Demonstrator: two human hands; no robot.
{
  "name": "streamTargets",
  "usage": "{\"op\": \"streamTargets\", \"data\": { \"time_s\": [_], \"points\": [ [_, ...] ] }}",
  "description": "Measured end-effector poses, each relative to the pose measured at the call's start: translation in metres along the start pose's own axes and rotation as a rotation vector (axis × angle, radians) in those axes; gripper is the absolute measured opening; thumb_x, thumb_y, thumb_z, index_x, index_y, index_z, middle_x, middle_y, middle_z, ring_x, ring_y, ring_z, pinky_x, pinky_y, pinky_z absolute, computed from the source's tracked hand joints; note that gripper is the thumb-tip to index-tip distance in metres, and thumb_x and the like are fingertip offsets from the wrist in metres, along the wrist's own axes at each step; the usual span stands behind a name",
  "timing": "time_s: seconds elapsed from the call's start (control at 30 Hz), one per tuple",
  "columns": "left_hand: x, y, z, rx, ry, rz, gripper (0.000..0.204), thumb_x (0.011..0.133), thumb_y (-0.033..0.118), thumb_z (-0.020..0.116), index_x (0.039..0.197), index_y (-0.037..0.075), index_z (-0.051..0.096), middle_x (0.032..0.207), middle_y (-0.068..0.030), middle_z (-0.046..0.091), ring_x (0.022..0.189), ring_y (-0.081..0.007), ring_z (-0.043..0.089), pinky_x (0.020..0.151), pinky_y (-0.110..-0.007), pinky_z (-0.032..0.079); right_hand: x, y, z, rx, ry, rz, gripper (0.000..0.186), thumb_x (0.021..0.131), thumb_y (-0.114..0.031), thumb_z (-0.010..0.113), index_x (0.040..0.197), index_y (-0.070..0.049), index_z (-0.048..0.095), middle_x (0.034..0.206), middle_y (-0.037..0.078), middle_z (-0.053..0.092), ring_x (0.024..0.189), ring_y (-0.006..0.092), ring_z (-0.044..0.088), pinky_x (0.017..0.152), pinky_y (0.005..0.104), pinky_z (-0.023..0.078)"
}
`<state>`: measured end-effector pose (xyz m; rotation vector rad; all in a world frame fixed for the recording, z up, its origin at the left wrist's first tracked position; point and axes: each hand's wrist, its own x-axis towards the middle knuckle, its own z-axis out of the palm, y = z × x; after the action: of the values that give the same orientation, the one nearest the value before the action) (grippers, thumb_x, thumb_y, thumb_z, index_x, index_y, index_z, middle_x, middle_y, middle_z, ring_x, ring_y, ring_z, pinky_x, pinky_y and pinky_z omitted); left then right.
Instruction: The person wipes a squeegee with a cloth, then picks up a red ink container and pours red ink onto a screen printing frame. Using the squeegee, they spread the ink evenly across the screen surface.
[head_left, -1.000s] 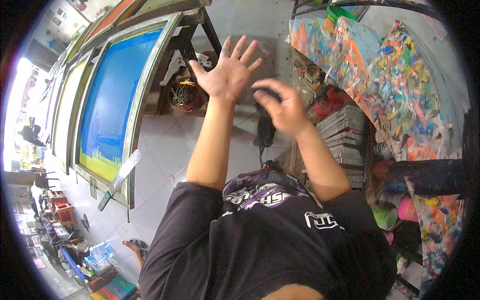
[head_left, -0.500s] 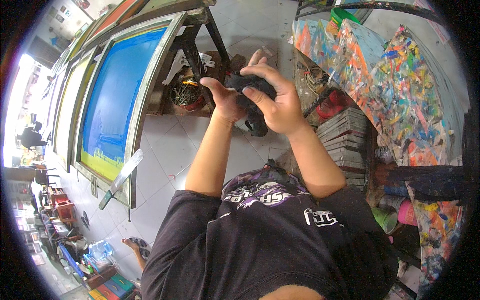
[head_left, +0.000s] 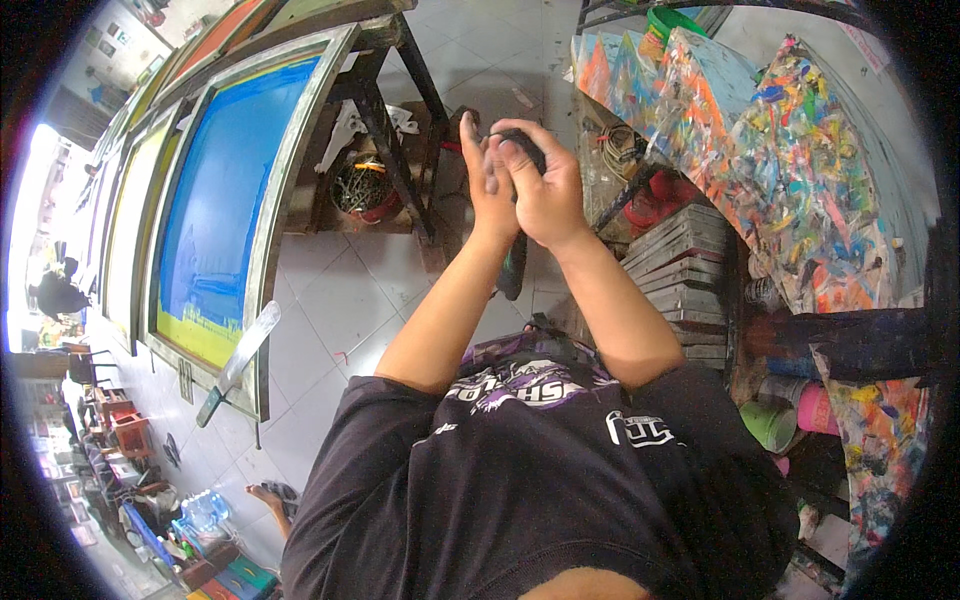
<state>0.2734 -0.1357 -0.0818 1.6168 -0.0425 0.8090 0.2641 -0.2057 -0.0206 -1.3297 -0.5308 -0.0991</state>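
Just below the camera, the person's black shirt (head_left: 560, 490) fills the lower middle, and beyond it both forearms reach forward until the hands meet. The right hand (head_left: 548, 190) is closed around a black cloth (head_left: 528, 147), its fingers bent over the top and its thumb lying across toward the other palm. The left hand (head_left: 490, 190) is brought up against it with the thumb raised; its fingers are partly covered, so whether they grip the cloth cannot be told. The cloth is bunched at the upper end between the hands, and a dark tail shows below the wrists; its long axis runs nearly up and down the view, the loose end pointing back toward the person's chest.

To the left, a spatula (head_left: 238, 362) lies slantwise over the lower corner of a framed blue panel (head_left: 235, 190), blade up and handle toward the lower left. To the right is a stack of grey frames (head_left: 680, 270). Farther off, a red container (head_left: 378, 213) sits beneath the dark stand, and a green bucket (head_left: 672, 20) stands behind the paint-smeared sheets (head_left: 815, 190).
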Motion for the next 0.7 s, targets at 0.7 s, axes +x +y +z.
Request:
{"op": "streamTargets", "data": {
  "time_s": [0.7],
  "points": [
    [-0.046,-0.008,-0.036,0.42,-0.426,-0.01,0.083,0.077,0.022,0.055,0.139,0.0,0.006,0.142,-0.0255,0.013,0.121,-0.0425,0.033,0.095,-0.054,0.026,-0.016,0.021,-0.033,0.374,-0.186,0.821,0.028,0.093,-0.03,0.043,0.082,-0.006,0.051,0.059,0.003,0.046,0.048,0.0164,0.045,0.049,0.0281,0.039]
  ]
}}
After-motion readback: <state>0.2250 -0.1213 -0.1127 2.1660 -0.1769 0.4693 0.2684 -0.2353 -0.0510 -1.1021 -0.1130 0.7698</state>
